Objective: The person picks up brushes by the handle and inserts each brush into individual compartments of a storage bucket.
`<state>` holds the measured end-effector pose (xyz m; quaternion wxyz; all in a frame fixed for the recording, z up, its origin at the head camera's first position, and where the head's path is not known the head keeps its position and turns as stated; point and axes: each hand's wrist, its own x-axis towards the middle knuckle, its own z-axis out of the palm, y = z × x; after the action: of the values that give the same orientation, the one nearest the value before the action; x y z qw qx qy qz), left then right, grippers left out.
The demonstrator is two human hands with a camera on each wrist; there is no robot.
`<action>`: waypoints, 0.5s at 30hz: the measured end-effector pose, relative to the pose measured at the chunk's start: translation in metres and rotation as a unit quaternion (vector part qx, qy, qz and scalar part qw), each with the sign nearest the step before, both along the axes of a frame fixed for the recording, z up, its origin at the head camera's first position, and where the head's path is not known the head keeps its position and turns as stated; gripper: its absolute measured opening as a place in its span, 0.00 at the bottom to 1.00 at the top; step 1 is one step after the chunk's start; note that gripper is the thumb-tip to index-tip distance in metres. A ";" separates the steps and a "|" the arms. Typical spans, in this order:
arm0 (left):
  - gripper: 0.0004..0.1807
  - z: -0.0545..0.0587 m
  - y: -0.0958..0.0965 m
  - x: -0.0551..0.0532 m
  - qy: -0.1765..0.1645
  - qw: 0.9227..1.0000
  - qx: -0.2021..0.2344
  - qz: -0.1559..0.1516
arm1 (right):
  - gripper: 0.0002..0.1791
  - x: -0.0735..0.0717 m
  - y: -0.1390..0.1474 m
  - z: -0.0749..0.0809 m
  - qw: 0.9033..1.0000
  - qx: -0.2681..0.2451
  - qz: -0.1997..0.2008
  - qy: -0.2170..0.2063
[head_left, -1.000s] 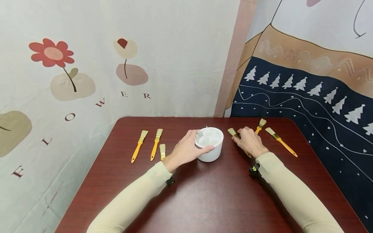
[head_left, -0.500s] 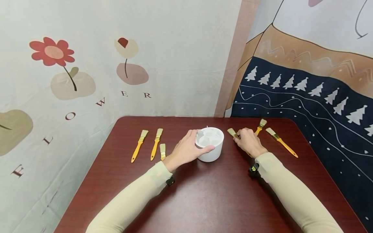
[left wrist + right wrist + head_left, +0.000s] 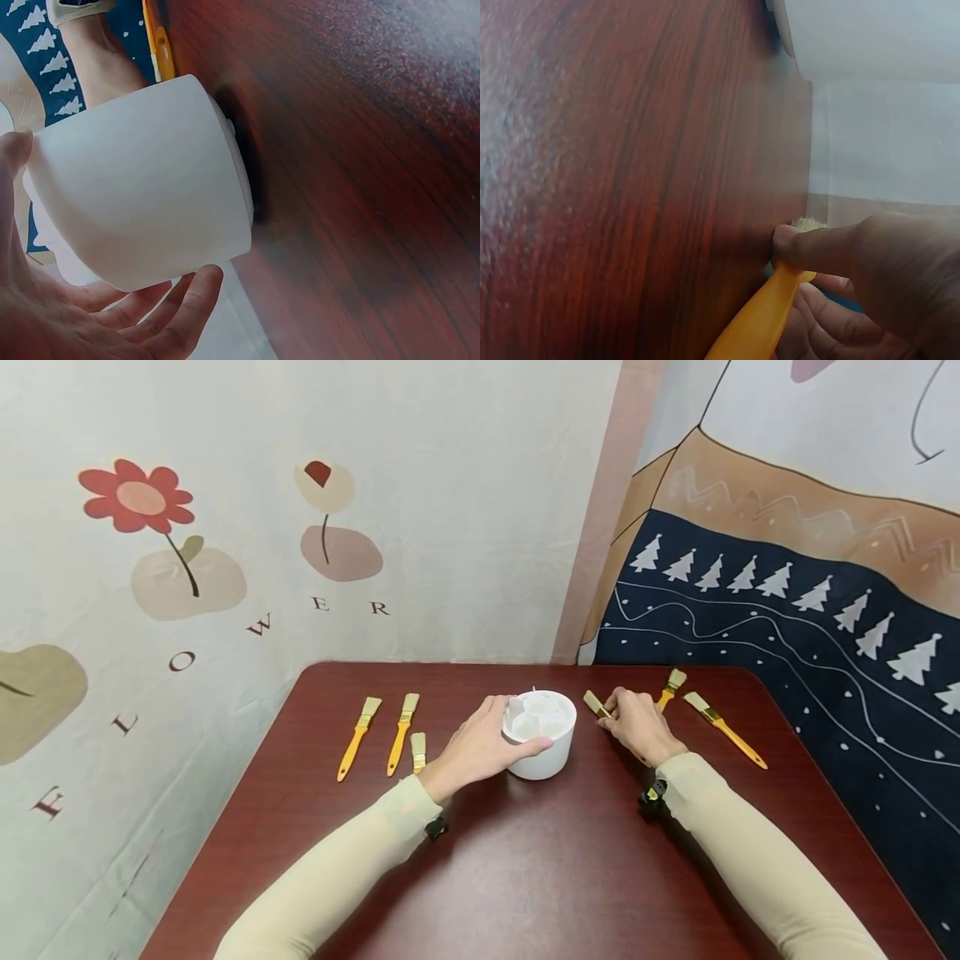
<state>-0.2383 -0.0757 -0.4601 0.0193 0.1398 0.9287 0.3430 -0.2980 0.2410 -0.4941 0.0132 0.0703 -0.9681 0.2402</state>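
In the head view my left hand (image 3: 476, 747) grips a white round container (image 3: 542, 762) with divided compartments. Its thumb lies along the near wall and the fingers go round the left and far side; the left wrist view shows fingertips against the smooth wall. The container stands upright on the table. To its right, my right hand (image 3: 639, 725) pinches a paintbrush with pale bristles (image 3: 595, 702). From the right wrist, thumb and fingers meet round the brush's yellow handle (image 3: 759, 319) near the bristle end. Most of that handle is hidden under the hand in the head view.
Left of the container lie a paintbrush (image 3: 358, 739), a second paintbrush (image 3: 402, 735) and a third brush (image 3: 418, 750) partly behind the left forearm. On the right are a brush (image 3: 674, 683) beyond the right hand and another brush (image 3: 726, 729). Printed curtains hang behind the table (image 3: 555, 877).
The right fingers have drawn in round the paintbrush. Its bristle end has shifted slightly, and less of the handle shows below the hand. The left hand and container have stayed in place.
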 end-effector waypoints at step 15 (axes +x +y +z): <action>0.56 0.001 0.001 0.003 0.001 1.000 0.000 0.006 | 0.18 0.011 -0.008 0.008 0.999 -0.032 0.004 0.035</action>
<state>-0.2348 -0.0751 -0.4591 0.0165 0.1346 0.9296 0.3427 -0.2871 0.2329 -0.4861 0.0480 0.0818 -0.9586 0.2687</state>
